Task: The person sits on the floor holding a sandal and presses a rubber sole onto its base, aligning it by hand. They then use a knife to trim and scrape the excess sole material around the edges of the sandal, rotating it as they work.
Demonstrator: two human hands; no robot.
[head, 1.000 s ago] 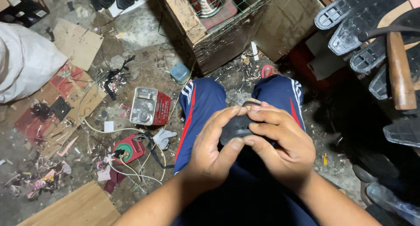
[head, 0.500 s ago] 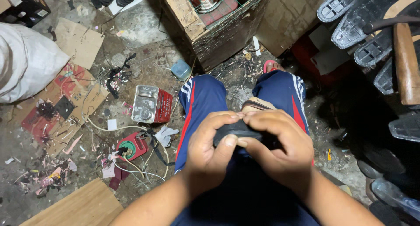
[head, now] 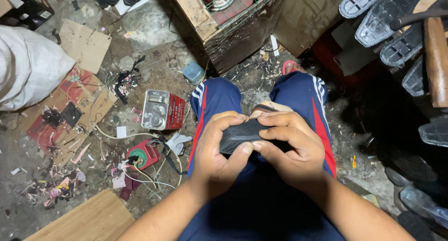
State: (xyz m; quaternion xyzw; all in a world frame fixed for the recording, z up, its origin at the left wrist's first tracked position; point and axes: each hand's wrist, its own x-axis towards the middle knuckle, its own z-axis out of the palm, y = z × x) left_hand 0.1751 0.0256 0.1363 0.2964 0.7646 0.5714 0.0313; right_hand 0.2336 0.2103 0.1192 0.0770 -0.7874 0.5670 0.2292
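I sit with my knees in blue trousers with red and white stripes (head: 212, 101). Over my lap both hands grip a black rubber shoe sole (head: 240, 134). My left hand (head: 214, 152) wraps its left end, thumb pressed on the near edge. My right hand (head: 291, 145) covers its right part, fingers curled over the top. A tan piece (head: 266, 108) shows just behind the sole; most of the sole is hidden under my fingers.
On the dirty floor to the left lie a red metal can (head: 163, 111), a small red device with wires (head: 142, 154), cardboard scraps (head: 84, 42), a white sack (head: 28, 68) and a wooden board (head: 88, 220). A wooden crate (head: 224, 21) stands ahead. Black soles (head: 396, 21) are stacked at right.
My hands have shifted slightly lower and closer over my lap, pressing the black sole flatter between them. The floor items have not moved.
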